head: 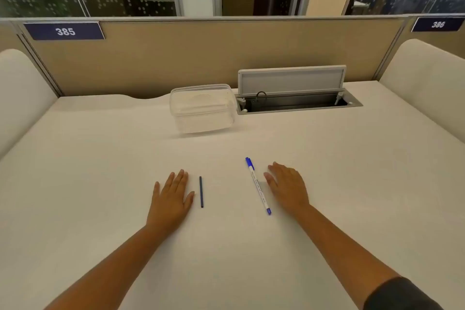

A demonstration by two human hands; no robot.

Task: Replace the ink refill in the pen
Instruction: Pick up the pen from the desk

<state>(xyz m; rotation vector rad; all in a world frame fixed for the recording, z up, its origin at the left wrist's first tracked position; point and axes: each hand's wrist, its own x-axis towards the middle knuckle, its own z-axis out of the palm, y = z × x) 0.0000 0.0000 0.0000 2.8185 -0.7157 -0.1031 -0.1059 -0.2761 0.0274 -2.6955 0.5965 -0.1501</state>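
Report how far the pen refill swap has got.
Done: nothing visible. The pen lies whole on the desk, blue cap on. The dark refill lies apart, near the left hand. In hand: nothing; both the left and the right hand rest flat and open. Left: open the pen, swap refills, close it.

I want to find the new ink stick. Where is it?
In the head view, the dark ink refill lies flat on the white desk, just right of the left hand, with the blue-capped pen farther right.
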